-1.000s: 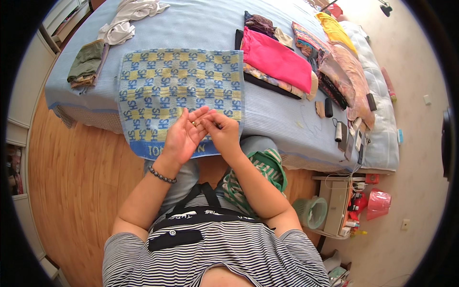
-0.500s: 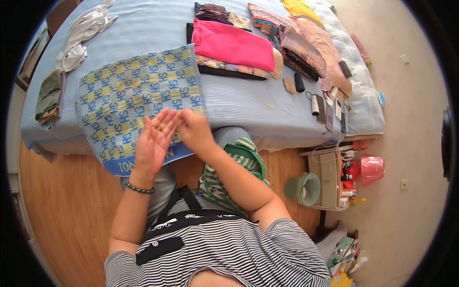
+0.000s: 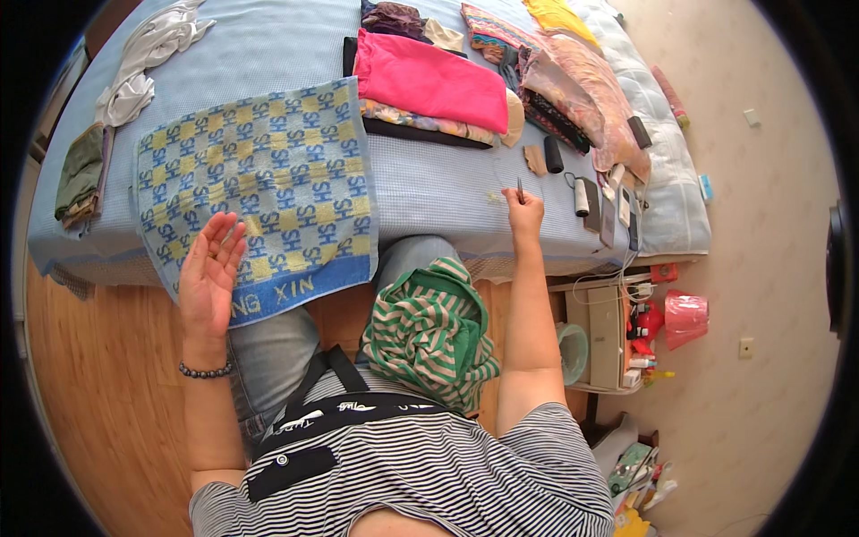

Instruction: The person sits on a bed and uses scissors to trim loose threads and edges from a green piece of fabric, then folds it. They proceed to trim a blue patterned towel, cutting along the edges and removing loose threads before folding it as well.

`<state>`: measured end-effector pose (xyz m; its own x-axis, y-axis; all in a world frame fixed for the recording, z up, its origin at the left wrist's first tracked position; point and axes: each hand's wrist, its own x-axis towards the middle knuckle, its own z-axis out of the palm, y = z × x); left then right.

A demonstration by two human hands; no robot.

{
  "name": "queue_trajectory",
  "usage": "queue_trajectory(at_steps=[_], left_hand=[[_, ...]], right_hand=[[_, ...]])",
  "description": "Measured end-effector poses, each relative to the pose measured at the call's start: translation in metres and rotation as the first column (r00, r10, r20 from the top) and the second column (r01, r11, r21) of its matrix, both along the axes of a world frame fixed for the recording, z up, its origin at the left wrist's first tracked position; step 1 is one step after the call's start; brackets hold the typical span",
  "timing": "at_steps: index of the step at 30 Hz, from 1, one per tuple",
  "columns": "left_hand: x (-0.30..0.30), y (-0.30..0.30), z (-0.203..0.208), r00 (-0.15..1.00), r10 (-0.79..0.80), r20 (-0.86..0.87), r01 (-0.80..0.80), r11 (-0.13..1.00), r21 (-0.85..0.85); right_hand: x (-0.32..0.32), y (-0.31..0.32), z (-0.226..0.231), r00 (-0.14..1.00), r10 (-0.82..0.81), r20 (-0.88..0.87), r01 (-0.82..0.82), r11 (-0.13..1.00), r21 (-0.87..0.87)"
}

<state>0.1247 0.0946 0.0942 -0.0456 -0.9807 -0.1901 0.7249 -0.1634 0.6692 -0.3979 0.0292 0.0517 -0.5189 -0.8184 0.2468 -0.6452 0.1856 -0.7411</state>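
From the head camera, the right hand [image 3: 523,208] reaches out over the blue bed [image 3: 429,183], its fingers pinched shut on a thin dark needle-like thing [image 3: 519,187] (too small to tell exactly what) whose long axis points toward twelve o'clock. The left hand [image 3: 210,268] hovers with fingers spread and holding nothing, over the lower edge of the checked towel [image 3: 259,170], well apart at about nine o'clock from the right. A striped green garment [image 3: 429,331] lies in the lap between them, nearer the right arm.
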Motion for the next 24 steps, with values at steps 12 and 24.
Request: queue_trajectory(at_steps=[12, 24], left_hand=[[0.079, 0.029, -0.023, 0.934, 0.297, 0.197, -0.316, 0.946, 0.076], [0.09, 0.056, -0.037, 0.834, 0.32, 0.45, -0.362, 0.932, 0.009]], right_hand=[[0.027, 0.021, 0.016, 0.988, 0.035, 0.153, -0.029, 0.999, -0.039], [0.206, 0.066, 0.011, 0.844, 0.472, 0.255, -0.527, 0.819, 0.227]])
